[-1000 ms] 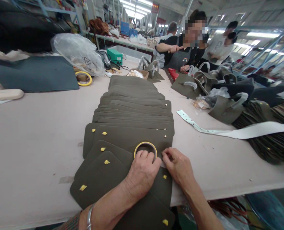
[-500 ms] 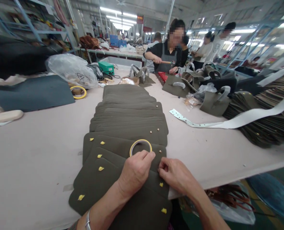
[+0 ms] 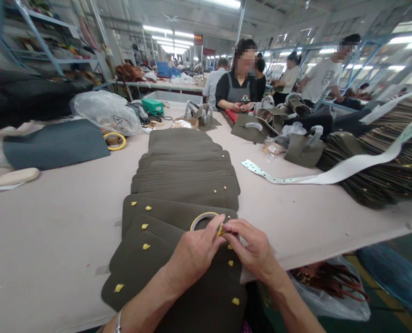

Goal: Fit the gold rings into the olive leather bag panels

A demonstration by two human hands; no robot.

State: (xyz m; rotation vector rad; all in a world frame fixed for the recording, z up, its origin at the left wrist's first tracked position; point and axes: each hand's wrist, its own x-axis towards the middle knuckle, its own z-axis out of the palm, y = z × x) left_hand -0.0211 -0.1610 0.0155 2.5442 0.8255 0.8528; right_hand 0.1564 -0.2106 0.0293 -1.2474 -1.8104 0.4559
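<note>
A long overlapping row of dark olive panels (image 3: 188, 180) lies on the pale table before me. My left hand (image 3: 201, 243) grips a yellow tape roll (image 3: 206, 215) above the panels. The fingertips of my right hand (image 3: 249, 243) pinch at the yellow tape end, right beside my left fingertips. Small yellow tape pieces (image 3: 146, 246) stick to the nearer panels, on the left and right sides. Tiny gold studs (image 3: 225, 188) show on the right side of some farther panels.
On the right lie a white perforated strip (image 3: 345, 173) and a thick stack of dark pieces (image 3: 383, 180). A clear plastic bag (image 3: 105, 111) and a second tape roll (image 3: 115, 141) lie at the back left. A person (image 3: 239, 88) works across the table.
My right hand has moved up and left to meet my left hand at the tape roll. Another yellow piece now shows on the right side of the panels. The person opposite has lowered the hammer.
</note>
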